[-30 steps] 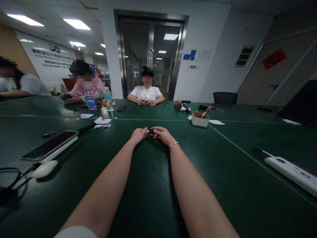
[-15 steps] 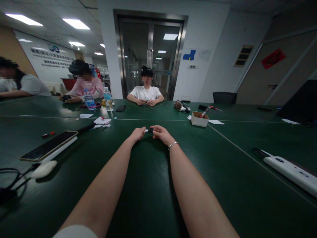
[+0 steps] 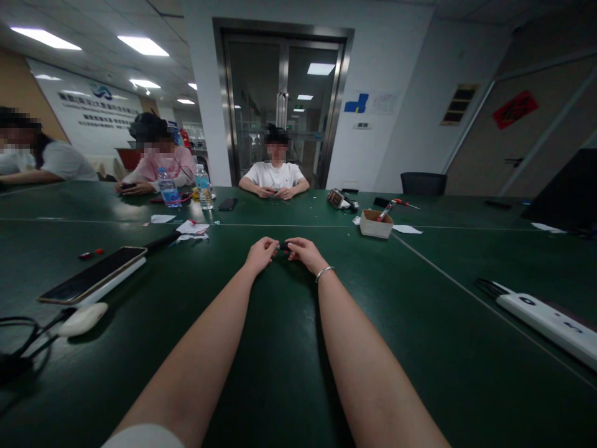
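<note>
Above the middle of the green table (image 3: 280, 348), both my hands grip one small black object with a silvery end (image 3: 283, 246). Its kind is too small to tell. My left hand (image 3: 262, 254) pinches the silvery end between thumb and fingers. On the black end, my right hand (image 3: 304, 251) is closed with thumb and fingertips, and a silver bracelet (image 3: 324, 272) circles that wrist. The fingers cover much of the object.
Left of my arms lie a phone (image 3: 96, 272) on a white block, a white rounded device (image 3: 84, 319) with cables, and papers (image 3: 192, 228). A small box (image 3: 375, 225) stands ahead right, a white power strip (image 3: 550, 320) farther right. Bottles (image 3: 204, 188) and seated people (image 3: 275, 177) are beyond.
My left hand has shifted slightly right, closer to my right hand, and its fingers now cover more of the silvery end. My right hand has barely moved.
</note>
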Demonstrator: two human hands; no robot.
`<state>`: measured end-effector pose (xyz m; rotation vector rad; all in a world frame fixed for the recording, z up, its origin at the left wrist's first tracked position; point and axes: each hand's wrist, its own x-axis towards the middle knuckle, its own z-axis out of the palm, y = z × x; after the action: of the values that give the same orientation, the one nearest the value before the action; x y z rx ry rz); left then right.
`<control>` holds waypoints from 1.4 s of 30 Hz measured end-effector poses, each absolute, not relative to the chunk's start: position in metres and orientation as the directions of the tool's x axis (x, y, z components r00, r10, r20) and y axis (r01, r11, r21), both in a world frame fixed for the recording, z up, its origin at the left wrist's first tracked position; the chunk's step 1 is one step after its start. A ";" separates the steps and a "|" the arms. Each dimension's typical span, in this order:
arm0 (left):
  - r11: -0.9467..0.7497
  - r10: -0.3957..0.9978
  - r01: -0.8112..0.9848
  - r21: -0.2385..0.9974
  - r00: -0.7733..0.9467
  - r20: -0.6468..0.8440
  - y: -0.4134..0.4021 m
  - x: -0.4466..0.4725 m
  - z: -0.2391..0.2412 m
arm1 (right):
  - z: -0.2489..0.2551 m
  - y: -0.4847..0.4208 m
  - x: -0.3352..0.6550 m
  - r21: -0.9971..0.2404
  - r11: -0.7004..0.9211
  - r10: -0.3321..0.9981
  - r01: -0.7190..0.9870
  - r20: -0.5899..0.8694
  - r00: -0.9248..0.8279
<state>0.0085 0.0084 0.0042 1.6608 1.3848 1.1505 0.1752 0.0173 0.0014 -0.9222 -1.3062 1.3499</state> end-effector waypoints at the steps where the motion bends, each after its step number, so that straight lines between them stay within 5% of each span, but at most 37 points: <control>1: -0.241 0.971 0.358 0.902 0.079 0.228 0.009 0.008 0.003 | 0.002 0.017 0.175 -0.986 0.078 0.973 -0.149 0.108 -0.202; 15: -0.161 0.986 0.300 0.940 0.086 0.141 0.019 0.005 -0.001 | 0.001 0.015 0.176 -0.982 0.117 0.964 -0.148 0.148 -0.222; 31: -0.104 0.994 0.452 0.886 0.033 0.100 0.023 0.012 -0.003 | 0.005 0.012 0.173 -0.984 0.134 0.962 -0.119 0.158 -0.222; 42: -0.196 0.979 0.264 0.944 0.106 0.173 0.016 0.009 0.000 | 0.008 0.010 0.172 -0.990 0.064 0.978 -0.126 0.087 -0.188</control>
<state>0.0085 0.0160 0.0004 1.5929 1.2519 1.1399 0.1717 0.0103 0.0084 -0.9668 -1.2931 1.3456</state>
